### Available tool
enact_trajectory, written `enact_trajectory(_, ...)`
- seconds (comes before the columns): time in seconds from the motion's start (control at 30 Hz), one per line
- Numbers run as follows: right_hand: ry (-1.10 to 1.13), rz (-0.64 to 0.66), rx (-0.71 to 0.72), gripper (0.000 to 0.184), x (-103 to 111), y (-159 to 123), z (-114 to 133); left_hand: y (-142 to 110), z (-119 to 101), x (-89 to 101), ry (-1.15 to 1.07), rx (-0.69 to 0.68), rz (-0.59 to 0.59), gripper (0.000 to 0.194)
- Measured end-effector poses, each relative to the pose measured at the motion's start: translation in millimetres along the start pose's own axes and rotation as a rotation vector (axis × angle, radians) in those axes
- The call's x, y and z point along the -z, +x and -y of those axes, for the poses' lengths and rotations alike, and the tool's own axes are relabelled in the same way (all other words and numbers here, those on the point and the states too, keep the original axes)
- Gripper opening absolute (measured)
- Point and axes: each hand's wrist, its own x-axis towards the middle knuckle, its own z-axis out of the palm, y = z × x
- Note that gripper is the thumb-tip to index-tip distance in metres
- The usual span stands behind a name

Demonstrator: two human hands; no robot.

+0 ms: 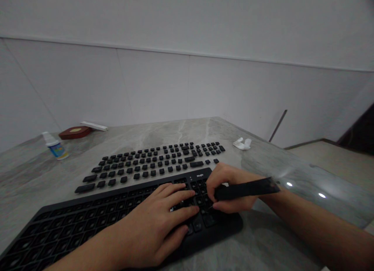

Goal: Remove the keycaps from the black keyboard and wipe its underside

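Observation:
A black keyboard point(122, 193) lies at a slant in front of me, most of its key wells bare, with a few keycaps still seated at its lower right end. My left hand point(163, 212) rests on its right part, fingers spread over the frame and number pad side. Over the number pad, my right hand point(230, 185) grips a black flat-handled tool point(248, 188) whose handle points right; a thin tip seems to reach down to the keys, but its exact kind is unclear. Loose black keycaps point(153, 159) stand in rows on the table behind the keyboard.
The grey marble-patterned table point(271, 166) carries a white-capped spray bottle point(57, 147) at far left. Beside it lie a reddish-brown box point(74, 133) and a white strip point(95, 125). Crumpled white tissue point(242, 143) sits behind my right hand. A pale wall point(157, 84) borders the table.

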Motion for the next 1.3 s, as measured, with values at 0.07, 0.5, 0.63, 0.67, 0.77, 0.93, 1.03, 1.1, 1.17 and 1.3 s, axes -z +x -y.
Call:
enact_trajectory(0.07,0.008,0.014,0.019,0.012,-2,1,1,0,1,-0.8,0.000,-0.004,-0.016,0.044)
enact_trajectory(0.5,0.020,0.046,-0.020,0.010,-7,1,-2,1,2,0.6,-0.004,0.004,0.005,0.044)
enact_trajectory(0.63,0.024,0.028,-0.060,0.012,-7,0,-5,0,1,0.1,-0.010,0.000,-0.018,0.043)
enact_trajectory(0.67,0.025,0.021,-0.069,0.012,-7,0,-5,0,1,-0.1,-0.016,-0.003,-0.029,0.043)
enact_trajectory(0.77,0.035,0.004,-0.077,0.014,-5,1,-6,0,1,-0.4,-0.029,-0.007,-0.045,0.044)
enact_trajectory(0.93,0.070,-0.030,-0.115,0.007,-10,1,-5,0,0,0.7,-0.042,-0.016,-0.059,0.045)
enact_trajectory(1.03,0.079,-0.091,-0.147,0.005,-19,-1,-5,4,-2,3.8,-0.066,-0.018,-0.059,0.049)
enact_trajectory(1.1,0.100,-0.142,-0.106,0.008,-25,-4,-6,11,-3,6.6,-0.058,-0.015,-0.042,0.049)
enact_trajectory(1.17,0.146,-0.228,-0.068,0.013,-30,-7,-6,21,-2,8.7,0.002,-0.022,-0.021,0.043)
enact_trajectory(1.3,0.264,-0.320,-0.125,0.024,-35,-12,-3,45,9,4.4,0.152,-0.154,-0.009,0.021)
